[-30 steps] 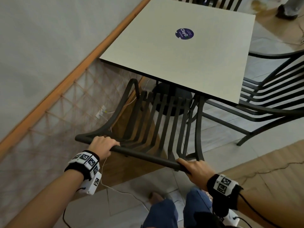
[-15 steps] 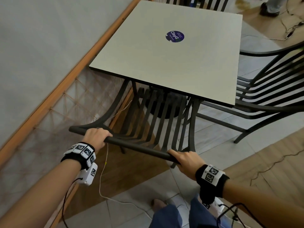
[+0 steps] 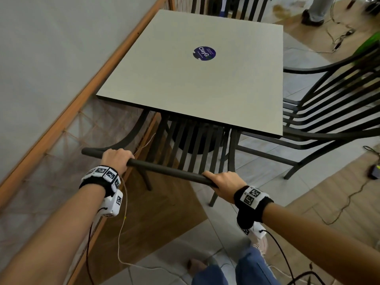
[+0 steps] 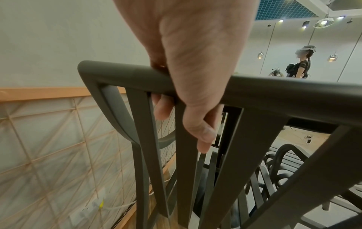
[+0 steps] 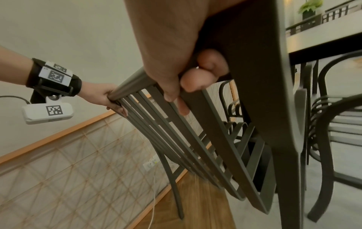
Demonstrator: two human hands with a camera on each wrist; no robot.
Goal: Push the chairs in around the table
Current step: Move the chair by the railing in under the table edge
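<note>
I am gripping the dark grey slatted metal chair [image 3: 185, 157] by its rounded top rail with both hands. My left hand [image 3: 117, 159] is closing over the rail near its left end, fingers [image 4: 162, 106] curling under the bar and between the back slats. My right hand [image 3: 224, 184] is wrapping the rail at its right end, at the corner where the side post drops away; its fingertips [image 5: 195, 82] are folding round the underside of the bar. Both hands are fully closed on the rail.

Ahead of my hands, the chair's seat is sitting under the near edge of the square pale grey tabletop [image 3: 185, 89], with the backrest slats running from the rail down beneath that edge. A round dark blue sticker [image 3: 204, 53] is lying on the tabletop, further ahead. To the right of my right hand, a second dark slatted metal chair [image 3: 329, 112] is standing at the tabletop's right edge. To the left of my left hand, a wall with an orange wooden rail [image 3: 82, 89] is running alongside.
</note>
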